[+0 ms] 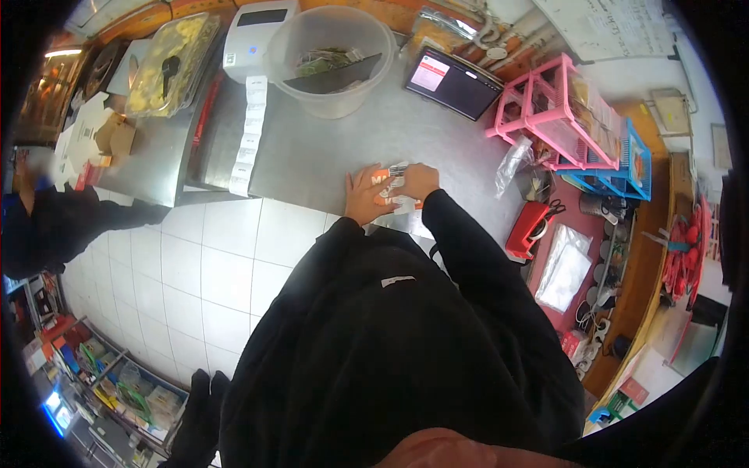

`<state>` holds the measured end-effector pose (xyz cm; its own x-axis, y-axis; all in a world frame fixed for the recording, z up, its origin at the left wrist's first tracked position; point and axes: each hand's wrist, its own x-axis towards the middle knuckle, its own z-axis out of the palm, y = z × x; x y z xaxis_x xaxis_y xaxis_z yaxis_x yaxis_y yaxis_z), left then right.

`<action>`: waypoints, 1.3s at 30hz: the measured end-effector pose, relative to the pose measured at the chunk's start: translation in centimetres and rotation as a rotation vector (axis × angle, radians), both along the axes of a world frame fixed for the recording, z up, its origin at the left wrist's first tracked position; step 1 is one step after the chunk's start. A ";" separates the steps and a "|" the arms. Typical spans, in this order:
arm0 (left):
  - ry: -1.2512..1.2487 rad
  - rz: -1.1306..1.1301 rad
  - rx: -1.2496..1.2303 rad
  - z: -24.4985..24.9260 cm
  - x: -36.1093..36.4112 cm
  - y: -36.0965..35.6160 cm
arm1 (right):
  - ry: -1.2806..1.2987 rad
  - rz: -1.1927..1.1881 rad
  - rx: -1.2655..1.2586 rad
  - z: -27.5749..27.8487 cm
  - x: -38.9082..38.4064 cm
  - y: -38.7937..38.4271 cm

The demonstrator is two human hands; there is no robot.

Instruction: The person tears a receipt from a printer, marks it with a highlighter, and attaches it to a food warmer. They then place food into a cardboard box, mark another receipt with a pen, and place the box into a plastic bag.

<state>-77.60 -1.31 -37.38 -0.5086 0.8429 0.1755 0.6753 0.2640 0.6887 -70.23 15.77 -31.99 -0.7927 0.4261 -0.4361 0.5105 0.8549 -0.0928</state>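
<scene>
On the steel counter (328, 148) near its front edge lies an orange-and-white printed packet (381, 176) with large letters, partly covered by both hands. My left hand (363, 196) rests on its left side with the fingers stretched out. My right hand (421, 181) is curled into a fist at its right side. Between the hands a crumpled whitish piece (399, 187) shows, too small to name. What the right fingers hold, if anything, is hidden.
Behind stand a label printer (248, 47) with a long label strip (248, 140), a clear tub (331, 93) and a tablet (452, 82). Pink baskets (546, 109), a red tape dispenser (528, 230) and plastic bags (566, 269) are right. Another person (55, 226) is left.
</scene>
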 end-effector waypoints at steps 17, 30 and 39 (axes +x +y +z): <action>0.009 0.178 0.177 -0.6 -4.4 -3.0 | 0.438 -0.725 -0.321 -7.3 16.7 8.6; -0.403 0.478 -0.383 -2.6 -26.2 -22.2 | 0.845 -0.696 -0.889 1.8 -4.0 -10.5; -1.243 0.083 0.368 20.8 -31.9 -14.8 | 0.596 -0.145 -1.492 13.2 -20.5 -23.2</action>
